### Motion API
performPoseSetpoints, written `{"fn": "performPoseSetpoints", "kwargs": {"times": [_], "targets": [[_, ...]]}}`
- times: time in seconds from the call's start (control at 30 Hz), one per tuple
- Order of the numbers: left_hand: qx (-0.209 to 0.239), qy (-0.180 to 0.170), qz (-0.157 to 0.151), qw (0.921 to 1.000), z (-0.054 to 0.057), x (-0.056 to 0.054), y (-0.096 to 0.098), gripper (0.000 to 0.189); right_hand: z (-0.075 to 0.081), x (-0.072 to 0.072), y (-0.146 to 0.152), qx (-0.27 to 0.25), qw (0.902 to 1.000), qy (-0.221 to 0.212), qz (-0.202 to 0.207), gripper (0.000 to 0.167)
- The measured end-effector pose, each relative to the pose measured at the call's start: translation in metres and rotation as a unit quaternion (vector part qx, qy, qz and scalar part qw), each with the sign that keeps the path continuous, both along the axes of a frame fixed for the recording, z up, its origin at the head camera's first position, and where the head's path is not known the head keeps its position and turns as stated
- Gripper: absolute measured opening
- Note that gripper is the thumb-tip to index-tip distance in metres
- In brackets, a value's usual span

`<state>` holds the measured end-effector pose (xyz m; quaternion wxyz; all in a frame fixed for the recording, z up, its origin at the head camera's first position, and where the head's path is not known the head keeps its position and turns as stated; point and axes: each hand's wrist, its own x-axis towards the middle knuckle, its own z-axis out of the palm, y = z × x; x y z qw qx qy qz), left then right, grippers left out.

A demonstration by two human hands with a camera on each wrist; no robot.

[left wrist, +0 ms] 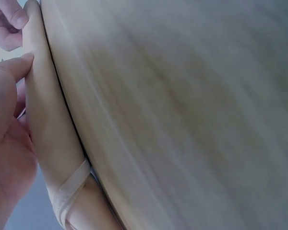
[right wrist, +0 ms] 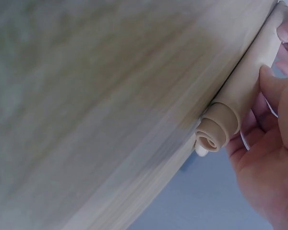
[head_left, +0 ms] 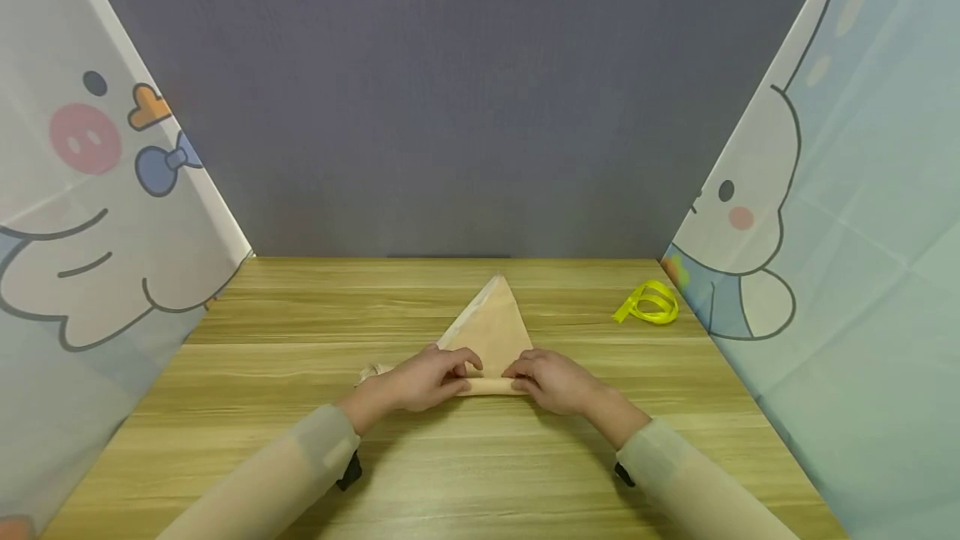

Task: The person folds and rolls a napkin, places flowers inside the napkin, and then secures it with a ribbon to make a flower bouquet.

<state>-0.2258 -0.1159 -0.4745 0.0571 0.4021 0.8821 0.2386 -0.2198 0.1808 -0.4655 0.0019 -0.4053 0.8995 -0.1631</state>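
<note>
Left hand (head_left: pixel 423 377) and right hand (head_left: pixel 561 382) are both pinching the rolled near edge of a beige sheet (head_left: pixel 491 332), maybe fabric, kinda hard to tell. It's on the wood-grain table (head_left: pixel 480 473), flat tip pointing away, coiled yellow ribbon (head_left: pixel 656 319) off to the right.

Sheet (head_left: pixel 491 327) on table (head_left: pixel 487 465), hands (head_left: pixel 427 379) at its near edge, ribbon (head_left: pixel 660 318) farther right, wall (head_left: pixel 465 98) behind

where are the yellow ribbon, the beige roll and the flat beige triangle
yellow ribbon (head_left: pixel 657 318): head view, near side of its coil
beige roll (right wrist: pixel 245 82): right wrist view, outer layer, above its spiral end
flat beige triangle (head_left: pixel 491 328): head view, middle of its face
</note>
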Motion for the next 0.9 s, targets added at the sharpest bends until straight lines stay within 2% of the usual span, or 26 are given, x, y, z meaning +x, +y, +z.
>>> {"fn": "performPoseSetpoints", "kwargs": {"times": [0.13, 0.23, 0.37, 0.5, 0.7, 0.9], "targets": [[0.003, 0.009, -0.007, 0.9999, -0.0011, -0.0008, 0.0001, 0.021, -0.0018, -0.0011, 0.0006, -0.023, 0.9997, -0.001, 0.007, 0.018], [-0.002, 0.005, -0.004, 1.0, 0.0, -0.0005, 0.0002, 0.017, -0.0029, -0.0021, 0.0003, -0.025, 0.9993, 0.021, 0.016, 0.013], [-0.028, 0.006, 0.009, 0.9995, 0.0017, -0.0007, 0.0014, 0.018, -0.0032, -0.0023, -0.0005, -0.011, 0.9983, 0.054, 0.02, 0.01], [-0.056, 0.032, 0.01, 0.9979, 0.001, -0.0001, 0.0019, 0.019, -0.0021, -0.0014, -0.0004, -0.004, 0.9976, 0.066, 0.021, 0.011], [-0.07, 0.059, 0.007, 0.9958, 0.0038, 0.0032, 0.0024, 0.023, -0.0012, -0.0012, 0.0004, 0.0, 0.9984, 0.056, 0.009, 0.017], [-0.07, 0.051, 0.003, 0.9962, 0.0067, 0.0027, 0.0043, 0.022, -0.0015, -0.0025, 0.001, 0.013, 0.9989, 0.045, 0.006, 0.021]]}}
